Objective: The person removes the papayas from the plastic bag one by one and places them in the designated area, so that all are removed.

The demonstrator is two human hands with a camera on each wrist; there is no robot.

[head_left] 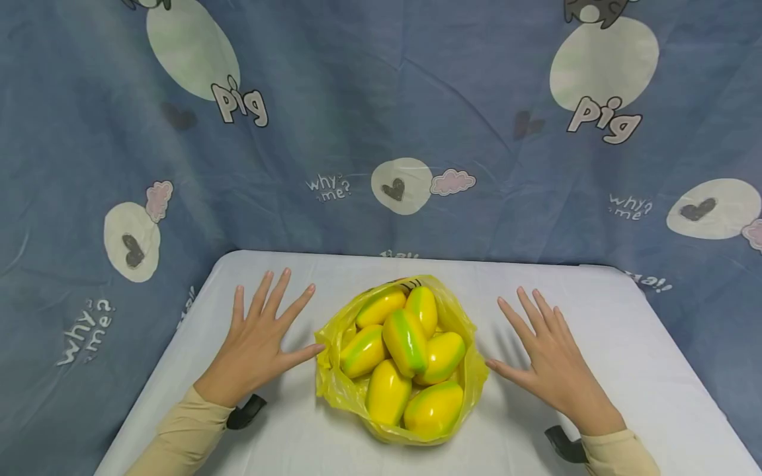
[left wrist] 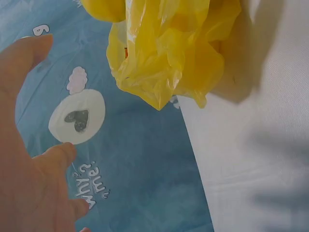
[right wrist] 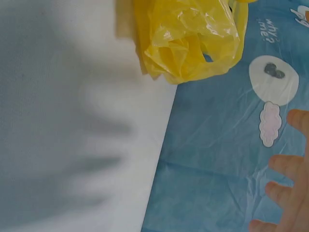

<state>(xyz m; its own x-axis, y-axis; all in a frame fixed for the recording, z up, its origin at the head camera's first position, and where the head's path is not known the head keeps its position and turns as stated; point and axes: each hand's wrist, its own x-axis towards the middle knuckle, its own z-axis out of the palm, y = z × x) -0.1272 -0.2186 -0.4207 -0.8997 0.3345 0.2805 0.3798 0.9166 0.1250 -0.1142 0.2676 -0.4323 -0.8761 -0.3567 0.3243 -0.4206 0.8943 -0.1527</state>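
Observation:
A yellow plastic bag (head_left: 333, 390) stands wide at the mouth on the white table. Inside lie several glossy yellow-green mangoes (head_left: 406, 342), one heaped on top of the others. My left hand (head_left: 256, 344) hovers to the left of the bag, fingers spread and straight. Its thumb tip overlaps the bag's rim in the head view, but the left wrist view shows a gap between them. On the other side, my right hand (head_left: 550, 360) is likewise spread, its thumb close to the bag's right edge. Neither hand holds anything.
The white tabletop (head_left: 286, 443) reaches back to a blue printed curtain (head_left: 476, 218), which hangs behind it and along the left side. A dark curved piece (head_left: 246, 412) sits at the left wrist, and a similar black piece (head_left: 564, 444) at the right.

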